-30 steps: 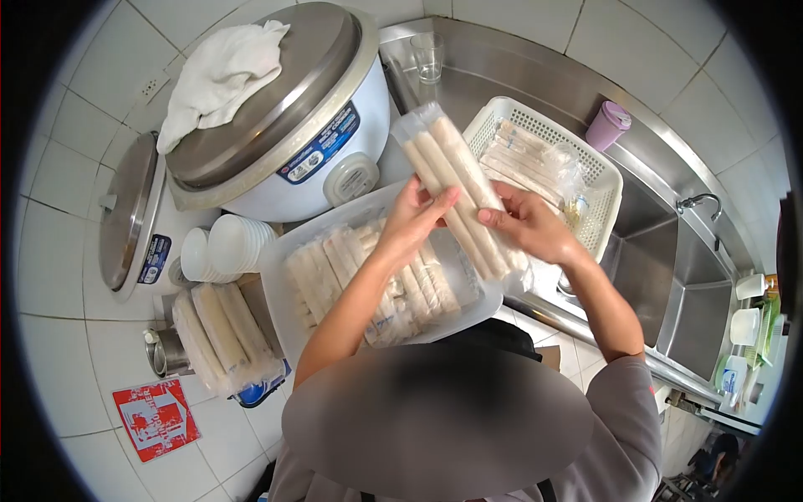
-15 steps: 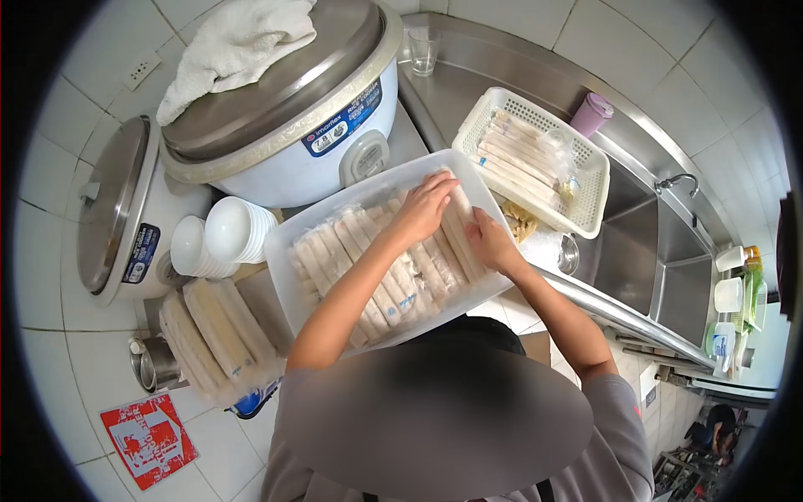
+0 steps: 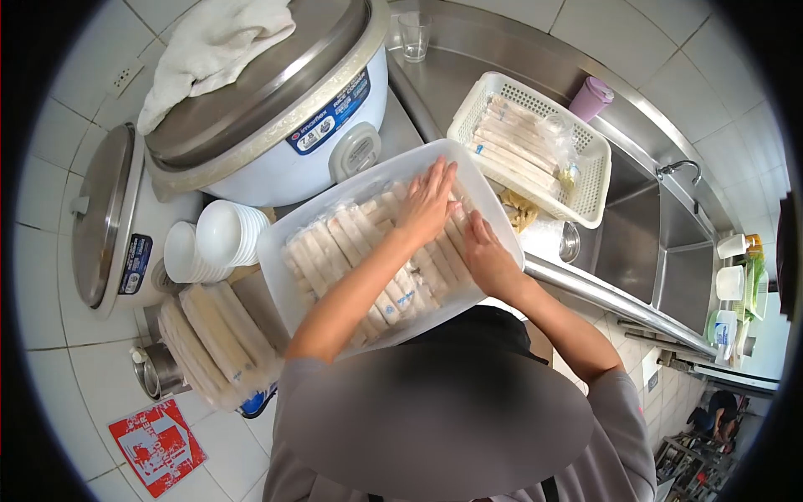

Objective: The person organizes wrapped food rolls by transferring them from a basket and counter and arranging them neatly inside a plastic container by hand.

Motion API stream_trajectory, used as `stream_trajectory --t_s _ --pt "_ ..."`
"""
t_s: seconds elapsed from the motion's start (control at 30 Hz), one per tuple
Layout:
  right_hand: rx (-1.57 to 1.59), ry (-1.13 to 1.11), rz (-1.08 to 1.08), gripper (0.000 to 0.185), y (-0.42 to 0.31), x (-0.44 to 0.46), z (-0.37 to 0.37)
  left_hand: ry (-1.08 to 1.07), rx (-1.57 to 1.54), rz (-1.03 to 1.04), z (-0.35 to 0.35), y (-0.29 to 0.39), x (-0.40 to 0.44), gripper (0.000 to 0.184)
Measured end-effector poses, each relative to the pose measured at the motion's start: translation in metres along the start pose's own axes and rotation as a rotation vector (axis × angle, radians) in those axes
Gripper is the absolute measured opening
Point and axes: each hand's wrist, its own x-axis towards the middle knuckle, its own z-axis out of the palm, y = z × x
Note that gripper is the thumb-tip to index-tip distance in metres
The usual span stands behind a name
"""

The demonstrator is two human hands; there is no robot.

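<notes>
Settling seems in hand: pale, plastic-wrapped cylindrical rolls [image 3: 428, 268] lie in a translucent, rectangular plastic tub [image 3: 456, 157]; left hand [image 3: 428, 201] rests open on them, right hand [image 3: 492, 258] open farther right. Next likely calls for gentle, even pressure.

wearer's head [image 3: 435, 418] blurred, white cloth [image 3: 222, 42] cut by top edge, wrapped rolls [image 3: 333, 243] partly behind left forearm [image 3: 351, 289]
</notes>
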Motion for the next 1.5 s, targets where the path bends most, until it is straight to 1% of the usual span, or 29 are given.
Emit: stream_trajectory --t_s 0.07,0.2,0.3,0.37,0.4,0.47,0.53,0.6,0.7,0.73,0.8,0.83,0.9,0.93,0.97,1.0,1.1,1.2,1.3,1.4,1.5 --pt "0.038 -0.093 0.008 0.052 0.007 0.002 0.006 0.022 0.062 -0.016 0.015 -0.004 -0.002 0.06" --pt "0.07 -0.242 0.004 0.051 0.011 0.001 0.008 0.011 0.108 -0.051 0.03 -0.004 0.0 0.064" --pt "-0.141 -0.378 -0.053 0.053 0.015 0.003 0.01 0.029 0.125 -0.052 0.026 0.001 -0.002 0.067" --pt "0.157 -0.417 0.028 0.048 0.011 0.016 -0.04 0.101 0.168 -0.03 0.019 0.007 0.0 0.069" --pt "0.303 -0.434 0.067 0.046 0.01 0.021 -0.074 0.086 0.163 -0.037 0.017 0.007 0.003 0.07" --pt "0.533 -0.207 0.199 0.032 0.033 0.035 -0.128 0.029 0.137 -0.065 0.021 0.008 -0.003 0.072" --pt "0.611 0.022 0.468 0.023 0.074 0.06 -0.127 -0.004 0.163 -0.083 0.022 0.01 -0.001 0.074" --pt "0.528 0.175 0.344 0.028 0.153 0.084 -0.066 -0.002 0.167 -0.076 0.023 0.008 -0.003 0.075" --pt "0.233 -0.065 0.172 0.039 0.209 0.087 -0.011 -0.017 0.167 -0.129 0.009 0.012 0.0 0.075" --pt "0.233 -0.187 0.181 0.051 0.214 0.087 -0.007 -0.018 0.086 -0.134 -0.003 0.014 0.002 0.075" --pt "0.271 -0.166 0.103 0.057 0.222 0.083 -0.004 -0.021 -0.079 -0.164 -0.032 0.017 -0.001 0.075" --pt "0.287 -0.16 0.116 0.057 0.225 0.086 -0.005 0.033 -0.051 -0.164 -0.047 0.018 -0.005 0.067" --pt "0.341 -0.139 0.113 0.059 0.229 0.092 -0.014 0.148 -0.078 -0.241 -0.081 0.014 -0.022 0.059" --pt "0.347 -0.165 0.18 0.058 0.225 0.097 -0.024 0.207 -0.09 -0.271 -0.095 0.011 -0.033 0.055" --pt "0.331 -0.218 0.198 0.058 0.228 0.098 -0.02 0.256 -0.085 -0.33 -0.106 0.009 -0.047 0.051" --pt "0.313 -0.263 0.221 0.059 0.229 0.098 -0.016 0.305 -0.079 -0.379 -0.116 0.005 -0.059 0.046" --pt "0.149 -0.232 0.209 0.064 0.216 0.089 -0.002 0.38 -0.09 -0.454 -0.129 -0.001 -0.09 0.041" --pt "0.151 -0.23 0.138 0.07 0.224 0.093 0.007 0.415 -0.02 -0.614 -0.136 0.005 -0.114 0.036" --pt "0.209 -0.341 0.192 0.071 0.22 0.096 -0.005 0.427 -0.088 -0.862 -0.128 -0.006 -0.143 0.036" --pt "0.172 -0.268 0.209 0.068 0.216 0.094 0.004 0.366 -0.128 -0.936 -0.125 -0.01 -0.161 0.038" --pt "0.118 -0.193 0.164 0.063 0.219 0.092 0.01 0.313 -0.124 -1.007 -0.125 -0.008 -0.169 0.038"
